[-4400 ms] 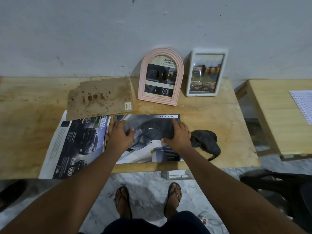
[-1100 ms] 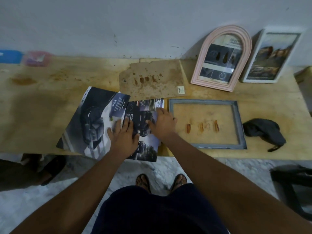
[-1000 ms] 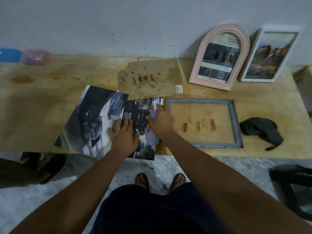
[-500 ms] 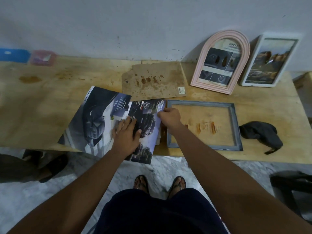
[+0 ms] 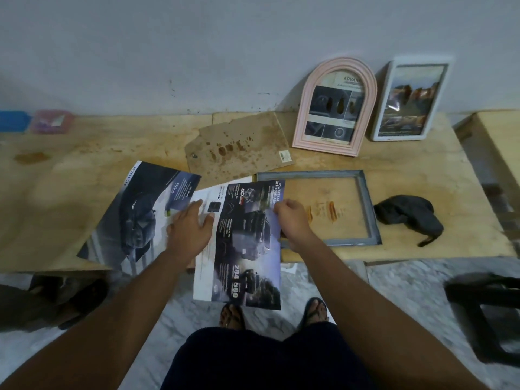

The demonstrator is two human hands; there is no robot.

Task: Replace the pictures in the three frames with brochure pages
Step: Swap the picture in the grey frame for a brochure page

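Observation:
A grey rectangular frame (image 5: 367, 202) lies flat on the wooden table (image 5: 64, 192), with bare wood showing through it. My right hand (image 5: 292, 223) pinches the right edge of a dark brochure page (image 5: 247, 249) with trucks, which overlaps the frame's left side and hangs over the table's front edge. My left hand (image 5: 190, 230) rests flat, fingers spread, on the white page beneath. Another dark brochure sheet (image 5: 140, 218) lies to the left. A pink arched frame (image 5: 334, 106) and a white frame (image 5: 409, 98) lean on the wall, both holding brochure pages.
A stained brown backing board (image 5: 236, 149) lies behind the pages. A crumpled black cloth (image 5: 408, 218) sits right of the grey frame. A pink and a blue box (image 5: 52, 121) stand far left. A second table (image 5: 498, 136) is at the right, a dark chair (image 5: 489, 313) below it.
My right hand has taken the truck page by its edge and drawn it rightward and toward me, over the frame's left side. My left hand stays pressed on the sheets.

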